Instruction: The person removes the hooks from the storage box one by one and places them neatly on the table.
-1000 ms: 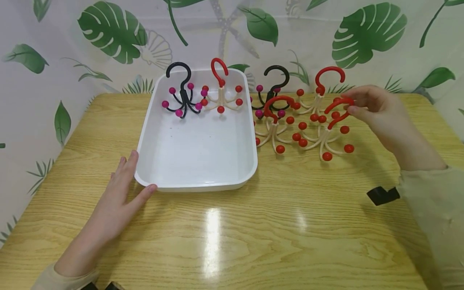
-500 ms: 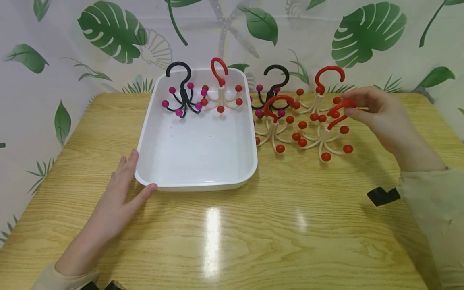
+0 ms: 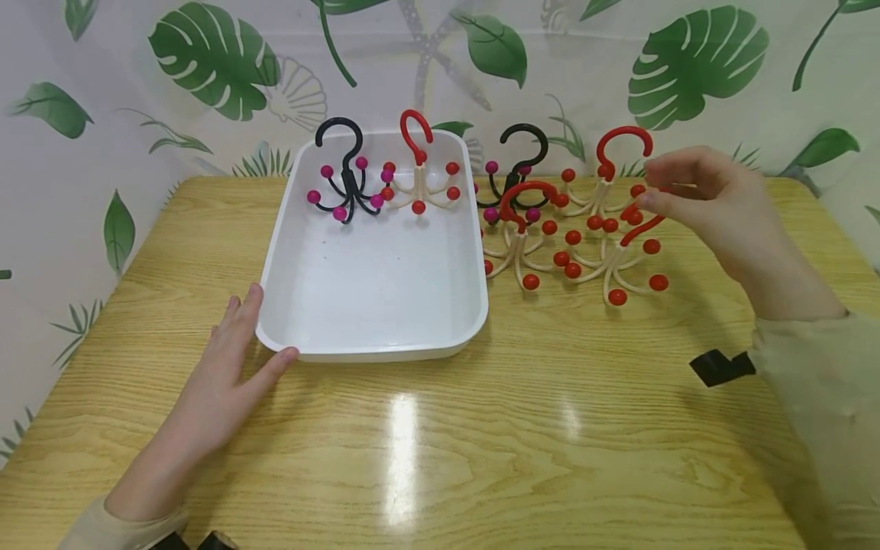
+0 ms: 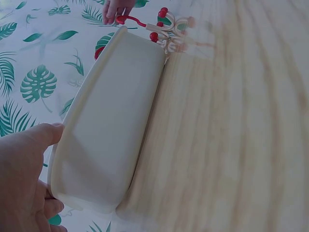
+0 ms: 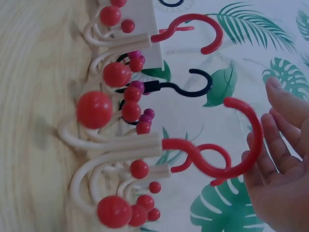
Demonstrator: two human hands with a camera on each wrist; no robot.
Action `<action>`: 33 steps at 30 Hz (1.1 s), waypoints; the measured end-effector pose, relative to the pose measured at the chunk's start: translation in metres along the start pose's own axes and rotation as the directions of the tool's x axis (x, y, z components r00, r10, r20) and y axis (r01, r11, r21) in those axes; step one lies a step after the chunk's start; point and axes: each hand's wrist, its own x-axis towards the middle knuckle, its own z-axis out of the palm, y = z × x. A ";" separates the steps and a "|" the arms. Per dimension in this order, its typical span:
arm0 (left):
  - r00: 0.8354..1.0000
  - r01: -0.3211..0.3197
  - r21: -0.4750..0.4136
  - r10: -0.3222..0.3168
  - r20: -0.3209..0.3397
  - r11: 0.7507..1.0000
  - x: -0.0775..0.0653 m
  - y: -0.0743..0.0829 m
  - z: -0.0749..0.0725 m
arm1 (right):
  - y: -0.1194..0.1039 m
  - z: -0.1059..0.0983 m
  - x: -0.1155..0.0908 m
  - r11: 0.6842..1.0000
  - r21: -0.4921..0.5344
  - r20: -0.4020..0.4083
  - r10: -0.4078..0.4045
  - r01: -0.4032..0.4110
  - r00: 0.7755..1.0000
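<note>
Red-hooked hanger stands just beside the right hand.

Free room in white tray's front half, hangers crowding its right, open tabletop nearer

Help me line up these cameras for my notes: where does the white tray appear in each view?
Head: the white tray sits just left of centre.
Left wrist: it slants from lower left up towards the top, outer wall showing.
Right wrist: only part shows, cut off by the top edge near the middle.
Shared landmark: the right hand, respectively right, top and right edge.
</note>
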 end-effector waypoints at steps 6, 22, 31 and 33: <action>1.000 0.004 -0.002 -0.004 0.005 1.000 0.000 0.001 0.000 | -0.020 0.014 0.004 0.999 -0.011 -0.015 -0.051 0.050 0.999; 1.000 0.016 0.008 -0.016 0.012 1.000 0.000 0.001 -0.001 | -0.064 0.087 0.032 0.978 -0.125 0.072 -0.161 0.169 0.984; 1.000 0.009 0.006 -0.009 0.010 1.000 0.000 0.001 -0.001 | -0.083 0.130 0.049 0.963 -0.052 0.118 -0.258 0.265 0.959; 1.000 0.011 0.008 -0.011 0.008 1.000 0.000 0.001 -0.001 | -0.087 0.137 0.052 0.958 -0.040 0.120 -0.277 0.283 0.953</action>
